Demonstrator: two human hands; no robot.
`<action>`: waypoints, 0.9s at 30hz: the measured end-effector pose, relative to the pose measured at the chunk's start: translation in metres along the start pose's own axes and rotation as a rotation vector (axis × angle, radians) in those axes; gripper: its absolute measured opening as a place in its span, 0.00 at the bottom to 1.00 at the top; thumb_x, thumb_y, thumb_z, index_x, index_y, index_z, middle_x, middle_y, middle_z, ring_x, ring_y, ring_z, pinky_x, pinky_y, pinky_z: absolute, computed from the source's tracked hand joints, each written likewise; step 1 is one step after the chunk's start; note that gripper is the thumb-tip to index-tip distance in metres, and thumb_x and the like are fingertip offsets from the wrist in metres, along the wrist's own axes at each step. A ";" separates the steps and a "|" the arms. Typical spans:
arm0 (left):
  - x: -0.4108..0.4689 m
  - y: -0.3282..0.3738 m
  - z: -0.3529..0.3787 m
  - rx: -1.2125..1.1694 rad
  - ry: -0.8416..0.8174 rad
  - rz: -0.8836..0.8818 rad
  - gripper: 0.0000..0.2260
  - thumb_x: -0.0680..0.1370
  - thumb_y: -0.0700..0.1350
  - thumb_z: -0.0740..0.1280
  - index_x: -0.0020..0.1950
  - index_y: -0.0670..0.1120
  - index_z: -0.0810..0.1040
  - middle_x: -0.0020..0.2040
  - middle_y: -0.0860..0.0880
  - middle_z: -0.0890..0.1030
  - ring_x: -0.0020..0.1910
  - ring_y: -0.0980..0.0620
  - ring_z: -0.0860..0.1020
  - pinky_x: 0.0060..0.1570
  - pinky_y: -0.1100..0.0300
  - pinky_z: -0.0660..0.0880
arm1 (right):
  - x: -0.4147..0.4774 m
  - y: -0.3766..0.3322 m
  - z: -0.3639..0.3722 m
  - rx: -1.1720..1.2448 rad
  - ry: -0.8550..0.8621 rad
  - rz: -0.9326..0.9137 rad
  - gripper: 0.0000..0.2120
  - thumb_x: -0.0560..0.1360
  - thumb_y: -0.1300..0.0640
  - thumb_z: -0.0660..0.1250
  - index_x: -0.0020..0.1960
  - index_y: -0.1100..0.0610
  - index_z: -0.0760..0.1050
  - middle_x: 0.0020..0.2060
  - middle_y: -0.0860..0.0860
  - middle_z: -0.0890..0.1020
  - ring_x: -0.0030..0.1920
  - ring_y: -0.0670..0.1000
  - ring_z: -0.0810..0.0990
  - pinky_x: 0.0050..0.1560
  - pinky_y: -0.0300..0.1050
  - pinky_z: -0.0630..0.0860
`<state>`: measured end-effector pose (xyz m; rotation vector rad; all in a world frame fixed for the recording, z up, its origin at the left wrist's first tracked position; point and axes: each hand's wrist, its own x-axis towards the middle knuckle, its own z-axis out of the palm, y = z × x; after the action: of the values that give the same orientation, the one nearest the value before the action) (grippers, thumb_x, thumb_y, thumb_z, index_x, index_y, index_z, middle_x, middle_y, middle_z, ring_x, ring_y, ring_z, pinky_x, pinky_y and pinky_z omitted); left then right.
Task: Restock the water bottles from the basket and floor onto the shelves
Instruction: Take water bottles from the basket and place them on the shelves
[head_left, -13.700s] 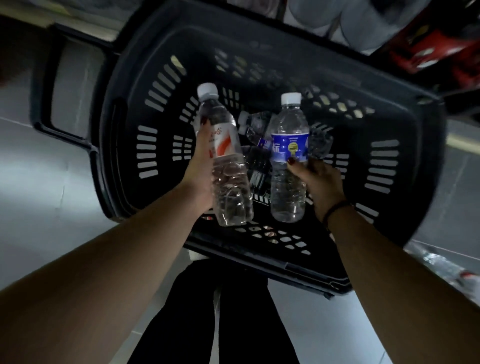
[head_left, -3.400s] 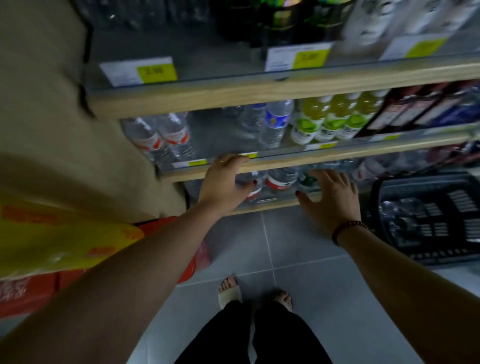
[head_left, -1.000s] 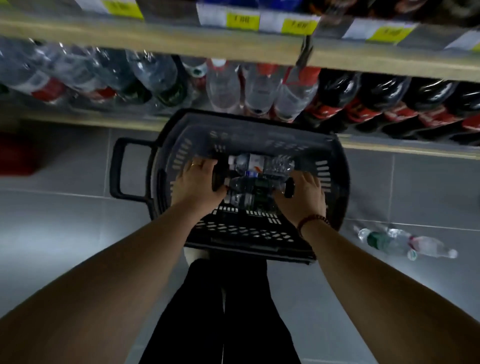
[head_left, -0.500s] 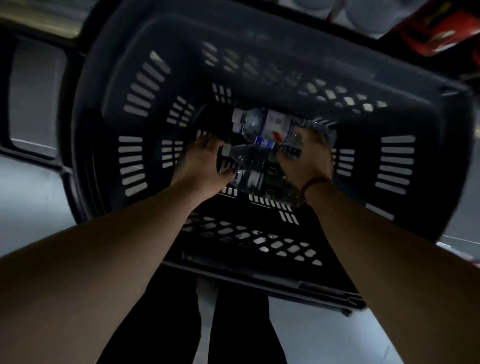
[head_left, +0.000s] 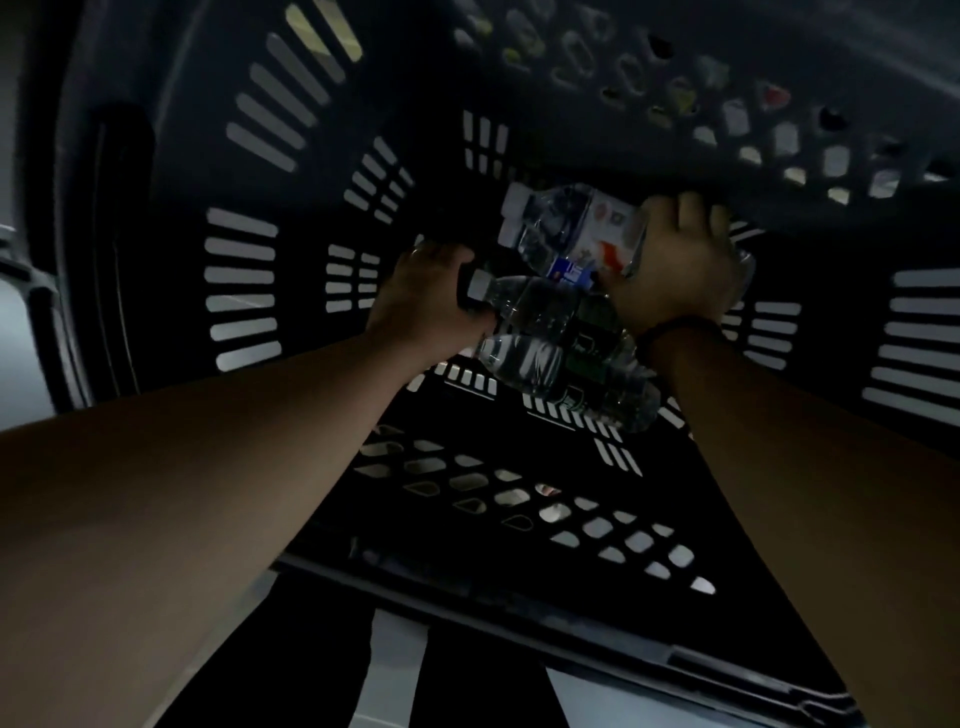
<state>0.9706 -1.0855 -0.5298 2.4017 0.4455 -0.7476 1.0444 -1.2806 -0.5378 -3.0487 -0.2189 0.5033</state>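
Black plastic basket (head_left: 130, 208) fills the frame, and three water bottles (head_left: 545, 343) lie on their sides in its middle. They look thin, smooth and slippery, and likely a bit heavy with water, so the fat middle is the best place to hold.

The left hand (head_left: 426, 301) curls round the neck of the dark-label bottle (head_left: 540, 312). The right hand (head_left: 680, 265) wraps the bottom end of the white-label bottle (head_left: 571, 228).

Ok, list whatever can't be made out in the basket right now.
Head view only:
- Right hand covers the base of the white-label bottle, so its grip is hidden.
- Left hand sits at the cap of the dark-label bottle; too dim to tell its grip.
- Label print: too dark and small to read.
- Basket: rim cut off by the frame edges.
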 end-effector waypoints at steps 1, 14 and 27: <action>0.002 0.001 0.000 -0.024 0.006 -0.019 0.26 0.71 0.53 0.72 0.67 0.47 0.73 0.64 0.45 0.73 0.64 0.46 0.71 0.59 0.50 0.73 | 0.000 -0.001 -0.001 0.005 -0.011 0.007 0.28 0.72 0.48 0.70 0.66 0.60 0.67 0.64 0.60 0.70 0.67 0.61 0.66 0.61 0.55 0.66; 0.001 0.016 -0.008 -0.437 -0.039 -0.082 0.22 0.73 0.47 0.73 0.66 0.48 0.74 0.64 0.48 0.76 0.61 0.56 0.73 0.56 0.64 0.68 | -0.001 0.009 0.006 0.211 -0.321 0.080 0.31 0.67 0.33 0.67 0.56 0.58 0.77 0.54 0.60 0.80 0.55 0.60 0.78 0.54 0.50 0.74; -0.031 0.031 -0.023 -1.009 -0.391 -0.272 0.16 0.75 0.61 0.67 0.56 0.53 0.78 0.51 0.50 0.85 0.55 0.49 0.81 0.61 0.46 0.74 | -0.081 -0.036 -0.036 1.404 -0.532 0.379 0.24 0.58 0.49 0.78 0.53 0.54 0.81 0.48 0.51 0.85 0.50 0.47 0.83 0.51 0.40 0.78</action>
<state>0.9701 -1.0996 -0.4824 1.2421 0.7624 -0.8155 0.9755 -1.2572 -0.4755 -1.5396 0.5004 0.9312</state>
